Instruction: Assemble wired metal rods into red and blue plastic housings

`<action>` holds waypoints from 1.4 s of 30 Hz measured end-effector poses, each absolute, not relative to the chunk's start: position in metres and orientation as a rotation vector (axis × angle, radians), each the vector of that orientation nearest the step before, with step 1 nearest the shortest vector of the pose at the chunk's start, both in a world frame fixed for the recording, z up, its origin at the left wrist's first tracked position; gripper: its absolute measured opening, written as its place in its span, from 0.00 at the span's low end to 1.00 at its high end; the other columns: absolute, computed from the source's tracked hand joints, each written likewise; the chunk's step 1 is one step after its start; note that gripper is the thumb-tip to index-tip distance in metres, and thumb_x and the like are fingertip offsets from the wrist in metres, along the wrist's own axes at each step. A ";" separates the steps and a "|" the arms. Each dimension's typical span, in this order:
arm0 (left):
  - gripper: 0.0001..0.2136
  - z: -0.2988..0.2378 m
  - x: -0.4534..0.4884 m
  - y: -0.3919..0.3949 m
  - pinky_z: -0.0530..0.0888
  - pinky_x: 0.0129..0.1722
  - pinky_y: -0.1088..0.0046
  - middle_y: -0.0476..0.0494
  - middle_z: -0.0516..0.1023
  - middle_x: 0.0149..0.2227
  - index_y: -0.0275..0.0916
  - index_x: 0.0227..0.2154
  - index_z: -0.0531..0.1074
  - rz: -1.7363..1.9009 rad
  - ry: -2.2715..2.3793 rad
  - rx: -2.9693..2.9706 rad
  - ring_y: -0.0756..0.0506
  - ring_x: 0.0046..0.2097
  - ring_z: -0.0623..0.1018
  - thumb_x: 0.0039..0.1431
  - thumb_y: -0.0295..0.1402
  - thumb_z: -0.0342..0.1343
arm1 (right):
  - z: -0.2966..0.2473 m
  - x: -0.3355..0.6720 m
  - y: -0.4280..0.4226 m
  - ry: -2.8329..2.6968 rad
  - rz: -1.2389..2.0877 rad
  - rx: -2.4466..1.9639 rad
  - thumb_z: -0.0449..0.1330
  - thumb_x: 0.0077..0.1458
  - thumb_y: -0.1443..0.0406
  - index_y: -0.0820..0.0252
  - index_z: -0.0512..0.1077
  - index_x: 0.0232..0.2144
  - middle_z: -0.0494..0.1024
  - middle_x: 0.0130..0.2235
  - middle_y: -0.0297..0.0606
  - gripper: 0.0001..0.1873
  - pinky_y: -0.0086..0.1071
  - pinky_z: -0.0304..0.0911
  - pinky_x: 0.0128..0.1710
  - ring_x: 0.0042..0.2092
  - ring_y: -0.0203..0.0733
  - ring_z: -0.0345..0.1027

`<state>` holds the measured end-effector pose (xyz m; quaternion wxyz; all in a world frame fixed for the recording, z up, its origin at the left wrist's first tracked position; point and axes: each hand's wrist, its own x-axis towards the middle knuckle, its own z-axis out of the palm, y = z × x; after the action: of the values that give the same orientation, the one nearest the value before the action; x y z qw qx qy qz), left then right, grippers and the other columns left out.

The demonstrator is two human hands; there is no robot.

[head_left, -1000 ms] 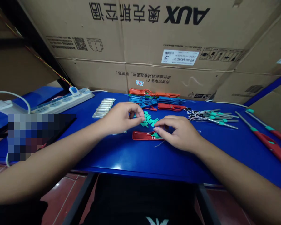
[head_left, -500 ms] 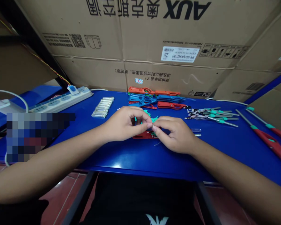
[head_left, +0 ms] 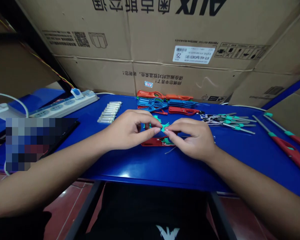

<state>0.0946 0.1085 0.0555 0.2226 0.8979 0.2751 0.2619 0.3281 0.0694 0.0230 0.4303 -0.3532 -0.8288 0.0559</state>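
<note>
Okay, reading my feed from left to right: a power strip (head_left: 63,107) lies at the back of the desk (head_left: 120,170), and a blurred patch (head_left: 37,143) hides whatever sits at the near left, so I can't make that out. Just right of the strip stands a tidy row of clear tubes (head_left: 108,112), close behind the person's left hand (head_left: 127,130).

At the centre, both hands meet above a red plastic handle (head_left: 150,142). A small teal plastic piece (head_left: 164,126) sits between them, right where the fingertips converge. Its long axis runs roughly sideways across my view, rising slightly to the right. The left fingers (head_left: 150,121) come in from the left, and the right fingers (head_left: 176,126) come in from the right and slightly below. Both sets are curled and nearly closed, but neither hand is clearly the nearer, and I can't tell whether either is actually gripping the piece.

Behind them lie stacked orange and blue plastic tools (head_left: 162,100). Right of the right hand (head_left: 191,140) is a bunch of teal-collared metal pins (head_left: 230,121) trailing thin wires, and at the far right lie two long red-handled rods (head_left: 290,151).
</note>
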 end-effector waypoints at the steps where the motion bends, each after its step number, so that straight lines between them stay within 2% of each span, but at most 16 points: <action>1: 0.12 0.056 0.089 0.113 0.73 0.43 0.71 0.44 0.81 0.39 0.41 0.41 0.80 0.648 0.833 2.547 0.47 0.40 0.79 0.64 0.40 0.56 | 0.023 0.330 0.069 -2.080 0.141 -0.898 0.60 0.61 0.66 0.56 0.78 0.33 0.82 0.34 0.37 0.07 0.33 0.70 0.38 0.34 0.39 0.75; 4: 0.14 0.055 0.070 0.129 0.71 0.42 0.69 0.44 0.81 0.42 0.42 0.41 0.79 0.173 1.110 2.677 0.43 0.42 0.79 0.56 0.44 0.62 | 0.022 0.335 0.071 -2.118 0.146 -0.941 0.58 0.61 0.67 0.57 0.76 0.32 0.81 0.34 0.38 0.07 0.34 0.68 0.38 0.35 0.40 0.74; 7: 0.17 0.052 0.055 0.144 0.69 0.35 0.69 0.43 0.81 0.41 0.43 0.40 0.80 -0.217 1.313 2.614 0.41 0.39 0.79 0.48 0.44 0.67 | 0.022 0.338 0.074 -2.143 0.183 -0.980 0.55 0.61 0.68 0.57 0.70 0.30 0.76 0.32 0.36 0.07 0.34 0.65 0.36 0.33 0.39 0.69; 11: 0.09 0.050 0.049 0.154 0.66 0.32 0.71 0.44 0.81 0.37 0.42 0.35 0.79 -0.343 1.256 2.579 0.44 0.36 0.78 0.52 0.39 0.64 | 0.021 0.340 0.075 -2.182 0.242 -1.009 0.53 0.61 0.68 0.57 0.65 0.29 0.71 0.30 0.35 0.07 0.33 0.61 0.33 0.32 0.38 0.64; 14: 0.07 0.053 0.054 0.151 0.68 0.34 0.72 0.46 0.81 0.36 0.42 0.36 0.79 -0.205 1.148 2.593 0.45 0.36 0.79 0.57 0.38 0.61 | 0.020 0.341 0.074 -2.221 0.208 -1.003 0.55 0.58 0.69 0.57 0.65 0.28 0.70 0.28 0.34 0.07 0.32 0.59 0.32 0.30 0.37 0.64; 19: 0.08 0.052 0.079 0.126 0.72 0.43 0.72 0.45 0.82 0.40 0.41 0.40 0.78 0.371 0.700 2.610 0.46 0.41 0.80 0.61 0.37 0.60 | 0.019 0.337 0.073 -2.321 0.128 -0.922 0.57 0.54 0.70 0.58 0.69 0.26 0.71 0.27 0.33 0.06 0.30 0.59 0.31 0.29 0.36 0.64; 21: 0.08 0.048 0.088 0.115 0.73 0.46 0.71 0.44 0.82 0.42 0.42 0.43 0.78 0.477 0.541 2.629 0.46 0.43 0.80 0.64 0.34 0.59 | 0.018 0.335 0.073 -2.346 0.112 -0.882 0.56 0.54 0.70 0.58 0.70 0.26 0.71 0.26 0.33 0.06 0.30 0.58 0.31 0.29 0.36 0.63; 27: 0.10 0.035 0.098 0.107 0.74 0.46 0.71 0.43 0.80 0.40 0.42 0.47 0.78 0.511 0.414 2.661 0.46 0.43 0.79 0.66 0.30 0.56 | 0.018 0.335 0.072 -2.405 0.093 -0.721 0.55 0.59 0.69 0.58 0.70 0.28 0.72 0.27 0.34 0.08 0.30 0.60 0.32 0.29 0.36 0.62; 31: 0.10 0.032 0.097 0.110 0.74 0.46 0.71 0.42 0.80 0.40 0.40 0.47 0.78 0.532 0.413 2.678 0.47 0.43 0.78 0.67 0.31 0.54 | 0.019 0.336 0.071 -2.414 0.058 -0.692 0.55 0.58 0.71 0.59 0.70 0.28 0.73 0.26 0.35 0.08 0.31 0.61 0.32 0.29 0.37 0.63; 42: 0.10 0.033 0.097 0.107 0.73 0.44 0.71 0.42 0.77 0.40 0.36 0.45 0.78 0.575 0.450 2.764 0.47 0.42 0.77 0.67 0.29 0.53 | 0.017 0.336 0.070 -2.438 0.215 -0.652 0.56 0.58 0.71 0.61 0.72 0.30 0.76 0.29 0.37 0.07 0.31 0.64 0.35 0.31 0.37 0.68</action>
<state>0.0970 0.1066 0.0334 0.1410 0.9572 0.1557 0.1993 0.3363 0.0705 0.0172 0.2995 -0.2455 -0.9184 0.0810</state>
